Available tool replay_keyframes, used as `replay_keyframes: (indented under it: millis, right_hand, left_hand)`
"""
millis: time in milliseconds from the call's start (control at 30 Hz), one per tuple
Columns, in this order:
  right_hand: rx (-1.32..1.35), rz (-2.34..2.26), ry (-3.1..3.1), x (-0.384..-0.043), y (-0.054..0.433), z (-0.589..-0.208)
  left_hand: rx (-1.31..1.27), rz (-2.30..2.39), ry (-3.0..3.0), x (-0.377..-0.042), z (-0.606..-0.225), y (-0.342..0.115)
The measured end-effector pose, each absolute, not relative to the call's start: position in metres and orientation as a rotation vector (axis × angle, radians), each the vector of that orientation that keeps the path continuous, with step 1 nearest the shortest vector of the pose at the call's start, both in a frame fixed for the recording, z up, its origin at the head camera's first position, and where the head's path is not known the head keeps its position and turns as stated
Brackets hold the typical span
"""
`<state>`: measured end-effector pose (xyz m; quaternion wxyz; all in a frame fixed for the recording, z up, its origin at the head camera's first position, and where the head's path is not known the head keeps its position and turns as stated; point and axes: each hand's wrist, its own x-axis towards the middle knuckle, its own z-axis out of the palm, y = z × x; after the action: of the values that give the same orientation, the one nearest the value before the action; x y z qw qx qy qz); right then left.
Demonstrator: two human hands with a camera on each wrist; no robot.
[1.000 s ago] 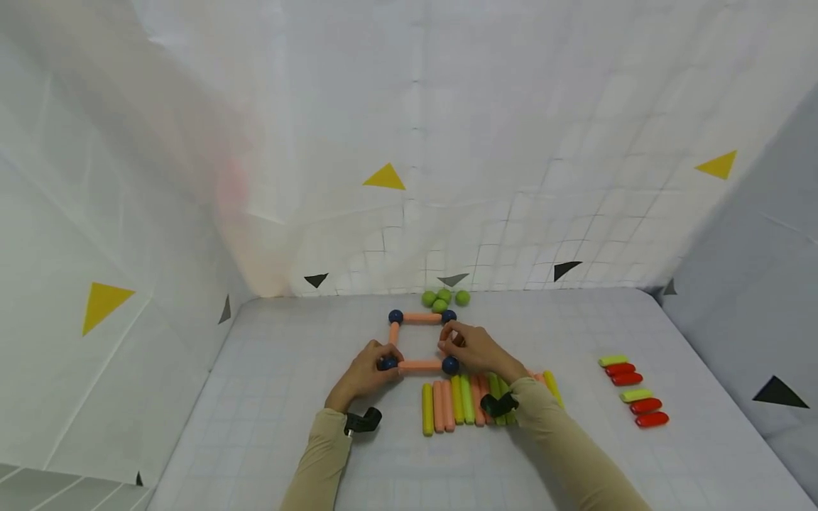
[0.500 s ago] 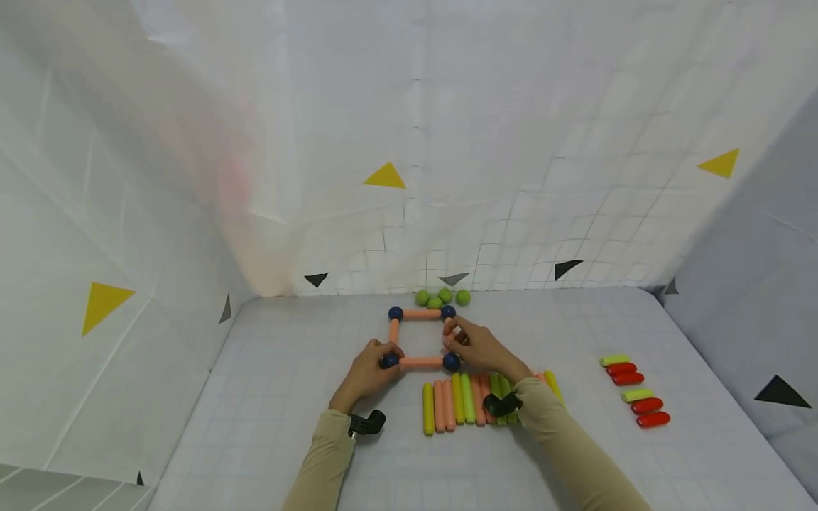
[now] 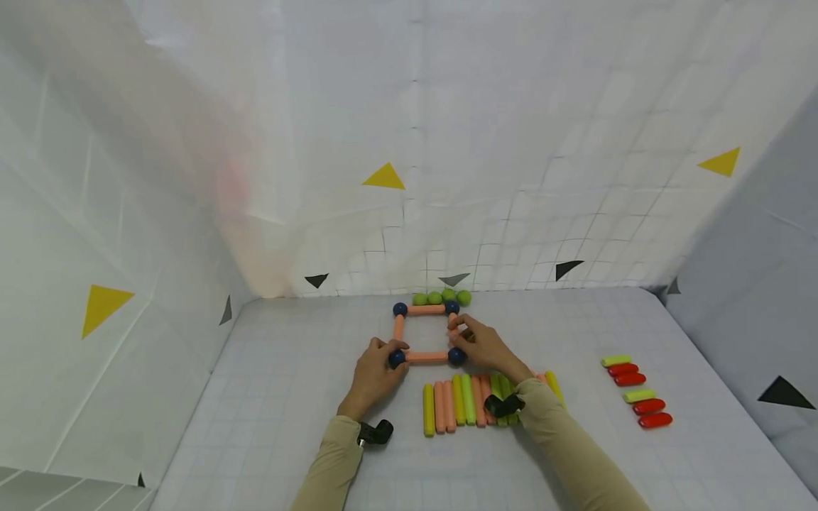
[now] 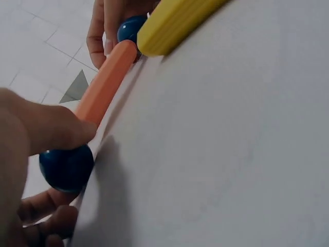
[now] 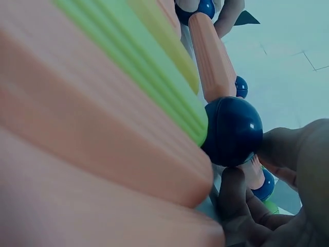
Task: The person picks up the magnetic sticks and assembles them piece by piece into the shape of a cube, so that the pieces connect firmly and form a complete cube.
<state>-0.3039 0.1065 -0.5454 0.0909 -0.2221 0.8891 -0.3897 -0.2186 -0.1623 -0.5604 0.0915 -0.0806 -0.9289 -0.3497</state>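
A square frame lies on the table, made of salmon-coloured rods [image 3: 427, 358] with a dark blue ball [image 3: 452, 307] at each corner. My left hand [image 3: 372, 372] grips its near left blue ball [image 4: 67, 167], the thumb lying along the end of the front rod [image 4: 105, 85]. At the opposite side my right hand [image 3: 481, 345] pinches the right-hand rod [image 3: 453, 319], just behind the near right blue ball [image 5: 234, 133]. Fingers cover part of that rod. Several green balls [image 3: 434, 298] form a row behind the frame, close to its far rod [image 3: 427, 310].
Yellow, salmon and green rods [image 3: 438, 407] lie side by side in front of the frame, partly under my right forearm. Short red pieces [image 3: 649, 407] and light green pieces [image 3: 638, 396] lie at the right. A white wall [image 3: 332, 234] rises behind the table.
Both hands have slid the frame away from me and slightly right. Its far side has come up to the green balls, which have shifted from a cluster into a row.
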Motion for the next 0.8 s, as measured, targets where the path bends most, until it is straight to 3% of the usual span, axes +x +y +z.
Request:
replay_keyframes:
  millis: [800]
  right_hand:
    - [-0.542, -1.228, 2.638, -0.296, 0.12, -0.539]
  left_hand:
    - [-0.29, -1.199, -2.606, -0.222, -0.571, -0.168]
